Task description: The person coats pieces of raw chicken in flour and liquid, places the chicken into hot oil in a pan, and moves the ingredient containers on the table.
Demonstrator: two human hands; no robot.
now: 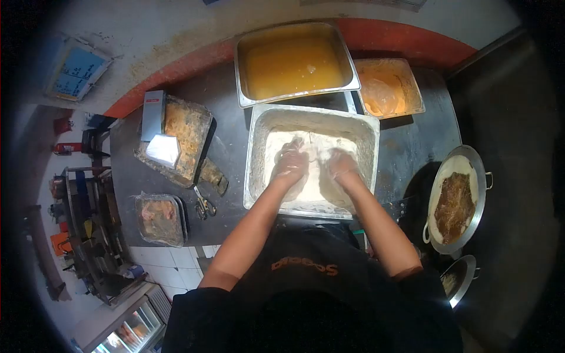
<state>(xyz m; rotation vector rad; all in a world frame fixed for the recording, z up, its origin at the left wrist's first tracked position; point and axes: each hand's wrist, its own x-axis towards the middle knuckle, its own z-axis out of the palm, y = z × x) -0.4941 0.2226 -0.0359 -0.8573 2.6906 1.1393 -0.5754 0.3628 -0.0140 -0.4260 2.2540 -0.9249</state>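
Below a red-banded wall (400,32), a dark worktop (231,153) is carrying a tub (366,153) of white powder (313,183), scissors (204,206) lying left. The left hand (291,163) and right hand (341,163) are resting in the powder; how wide their fingers are spreading, or whether they are gripping anything, I cannot tell.

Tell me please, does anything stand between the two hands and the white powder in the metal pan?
Nothing visible blocks them, except perhaps thin clear gloves. The left hand and right hand are both inside the deep metal pan, down at the white powder. No lid covers the pan.
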